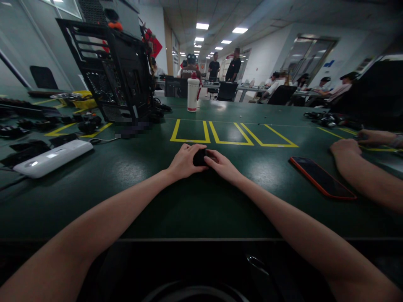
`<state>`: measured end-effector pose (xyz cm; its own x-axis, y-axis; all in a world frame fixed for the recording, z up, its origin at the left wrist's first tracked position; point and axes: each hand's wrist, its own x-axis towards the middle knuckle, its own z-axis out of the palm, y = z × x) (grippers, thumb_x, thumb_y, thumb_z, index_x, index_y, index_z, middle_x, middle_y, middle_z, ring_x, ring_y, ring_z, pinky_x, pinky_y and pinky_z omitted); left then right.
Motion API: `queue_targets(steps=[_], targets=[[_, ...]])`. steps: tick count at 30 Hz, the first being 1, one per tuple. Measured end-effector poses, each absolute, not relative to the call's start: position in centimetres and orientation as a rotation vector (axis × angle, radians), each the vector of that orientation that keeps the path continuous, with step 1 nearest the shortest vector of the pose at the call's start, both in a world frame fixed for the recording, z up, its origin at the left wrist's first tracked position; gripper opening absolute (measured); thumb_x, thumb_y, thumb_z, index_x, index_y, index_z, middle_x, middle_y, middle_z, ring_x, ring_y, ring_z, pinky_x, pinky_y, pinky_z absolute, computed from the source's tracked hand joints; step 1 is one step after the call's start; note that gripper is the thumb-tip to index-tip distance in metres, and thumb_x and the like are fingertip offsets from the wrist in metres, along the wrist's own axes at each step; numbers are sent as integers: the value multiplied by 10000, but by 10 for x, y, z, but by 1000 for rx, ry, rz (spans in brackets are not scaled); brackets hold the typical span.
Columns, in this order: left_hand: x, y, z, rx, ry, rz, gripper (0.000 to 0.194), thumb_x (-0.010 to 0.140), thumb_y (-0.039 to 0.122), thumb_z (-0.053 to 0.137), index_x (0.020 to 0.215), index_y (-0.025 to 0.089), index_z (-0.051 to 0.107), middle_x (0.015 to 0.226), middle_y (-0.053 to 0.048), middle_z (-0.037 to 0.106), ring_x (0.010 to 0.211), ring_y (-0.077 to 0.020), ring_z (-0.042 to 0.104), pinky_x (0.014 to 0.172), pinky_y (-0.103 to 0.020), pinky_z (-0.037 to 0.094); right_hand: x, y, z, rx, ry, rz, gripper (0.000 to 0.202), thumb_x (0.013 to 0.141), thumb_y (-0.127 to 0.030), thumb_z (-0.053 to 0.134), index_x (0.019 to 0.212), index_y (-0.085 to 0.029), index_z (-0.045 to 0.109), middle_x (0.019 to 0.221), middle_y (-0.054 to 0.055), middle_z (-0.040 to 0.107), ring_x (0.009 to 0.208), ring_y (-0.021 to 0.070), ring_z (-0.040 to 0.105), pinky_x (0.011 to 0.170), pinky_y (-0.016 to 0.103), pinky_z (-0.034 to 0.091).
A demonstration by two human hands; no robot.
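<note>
Mid-frame, the left hand (184, 162) and right hand (223, 164) clamp their fingers on a black object (199, 158); I'd keep both grips even.

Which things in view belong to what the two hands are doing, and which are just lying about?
In use:
- small black object, too dark to identify, between left hand and right hand
- green table beneath

Apparently just lying about:
- red-edged phone
- white bottle
- long white device
- black computer case
</note>
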<state>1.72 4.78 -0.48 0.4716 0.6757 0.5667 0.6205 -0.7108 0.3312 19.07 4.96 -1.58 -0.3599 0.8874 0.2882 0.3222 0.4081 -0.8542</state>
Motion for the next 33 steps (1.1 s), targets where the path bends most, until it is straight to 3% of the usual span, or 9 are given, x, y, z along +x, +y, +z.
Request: queue_targets(steps=[3,6,9,13,15,18,22,29,33], targets=[[18,49,-6,2622,1161,1072,588,657,353,670,1176,201,439,1098,-38,556,906,-212,450,802,-337,401,191,51,-18,-963,-1863,932,395,781,-317,525,1145,-174,465,1122,83,542,956,176,554,837,325,440],[18,50,-6,2617,1170,1070,602,647,356,678,1180,213,438,1100,-33,555,912,-216,447,801,-338,402,191,56,-20,-1103,-1876,861,320,813,-403,456,989,-155,555,936,69,600,855,184,568,783,337,453],[18,50,-6,2613,1175,1065,605,647,360,678,1183,220,434,1105,-32,553,912,-217,446,795,-339,405,191,58,-21,-1208,-1861,873,412,835,-490,360,893,-150,584,839,66,603,803,189,568,745,347,462],[17,49,-5,2612,1158,1061,603,654,368,671,1185,216,428,1120,-36,547,919,-215,449,797,-339,407,194,56,-22,-1032,-1819,941,378,807,-394,483,1115,-176,487,1066,83,556,969,178,539,832,322,446],[17,48,-5,2611,1162,1053,606,654,370,670,1187,217,426,1117,-39,546,922,-217,449,793,-341,410,194,56,-22,-960,-1835,943,374,796,-338,512,1132,-181,468,1099,79,539,1010,171,520,857,312,434],[17,47,-4,2606,1177,1036,602,657,368,667,1188,219,427,1100,-43,550,920,-220,450,780,-341,415,193,58,-22,-1059,-1846,908,308,821,-393,455,1027,-173,519,967,60,576,898,169,550,796,326,456],[18,47,-3,2595,1187,1043,602,650,353,675,1182,218,430,1098,-45,549,923,-218,452,785,-343,414,191,59,-22,-1211,-1834,918,414,836,-506,349,888,-152,556,807,52,583,773,175,563,717,339,476],[17,48,-3,2589,1180,1045,577,660,358,663,1170,207,442,1073,-52,557,912,-216,463,786,-347,414,194,53,-19,-909,-1843,1020,407,768,-303,560,1144,-191,450,1151,79,514,1042,170,516,879,314,440],[17,47,-2,2590,1181,1033,584,655,372,666,1170,213,443,1081,-49,555,903,-216,462,777,-344,415,192,55,-17,-1097,-1886,992,292,819,-393,456,958,-149,537,888,67,589,770,157,584,701,316,496]])
